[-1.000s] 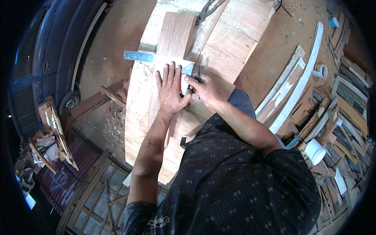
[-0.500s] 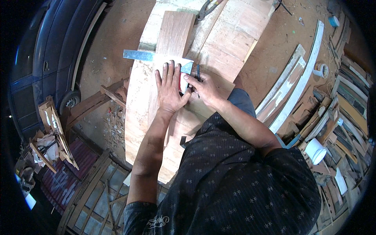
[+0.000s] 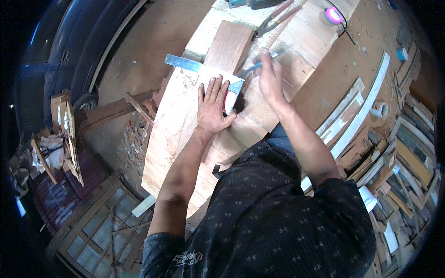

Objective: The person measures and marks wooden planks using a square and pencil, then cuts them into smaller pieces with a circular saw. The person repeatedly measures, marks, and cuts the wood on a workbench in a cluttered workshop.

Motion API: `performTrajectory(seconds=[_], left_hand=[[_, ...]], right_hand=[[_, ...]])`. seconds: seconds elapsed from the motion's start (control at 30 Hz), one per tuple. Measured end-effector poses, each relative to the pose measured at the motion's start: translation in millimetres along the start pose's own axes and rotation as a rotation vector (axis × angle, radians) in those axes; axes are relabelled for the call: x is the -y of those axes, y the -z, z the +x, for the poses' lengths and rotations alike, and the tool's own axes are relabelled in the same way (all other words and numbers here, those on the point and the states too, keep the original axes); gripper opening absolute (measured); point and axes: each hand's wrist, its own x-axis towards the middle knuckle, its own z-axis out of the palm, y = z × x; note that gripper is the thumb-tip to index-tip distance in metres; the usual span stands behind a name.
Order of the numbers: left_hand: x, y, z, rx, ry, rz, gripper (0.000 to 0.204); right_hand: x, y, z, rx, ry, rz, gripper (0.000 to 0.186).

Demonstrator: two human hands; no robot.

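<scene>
And the left hand (image 3: pixel 214 106) lies flat, fingers spread, over the metal square (image 3: pixel 183 63) across the wooden board (image 3: pixel 230 42), while the right hand (image 3: pixel 270 81) grips a blurred pencil (image 3: pixel 251 69) nearby!

I see pale, looping lettering (image 3: pixel 187 258) on the dark shirt (image 3: pixel 273 213), but cannot make out its words; any marks on the metal ruler (image 3: pixel 182 62) are too faint to read.
</scene>
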Motion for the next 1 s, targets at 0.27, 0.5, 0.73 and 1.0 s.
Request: performTrajectory(seconds=[0.27,0.5,0.73,1.0], left_hand=[[8,8,5,-0.037,-0.005,-0.048,0.101],[9,8,2,-0.039,0.003,-0.082,0.102],[8,12,5,-0.011,-0.002,-0.105,0.102],[12,11,4,-0.031,-0.006,-0.095,0.101]], right_hand=[[14,-89,72,0.545,0.311,-0.836,0.031],[55,-64,62,0.805,0.436,-0.974,0.033],[73,-27,57,0.823,0.279,-1.073,0.036],[51,-135,102,0.923,0.418,-1.165,0.041]])
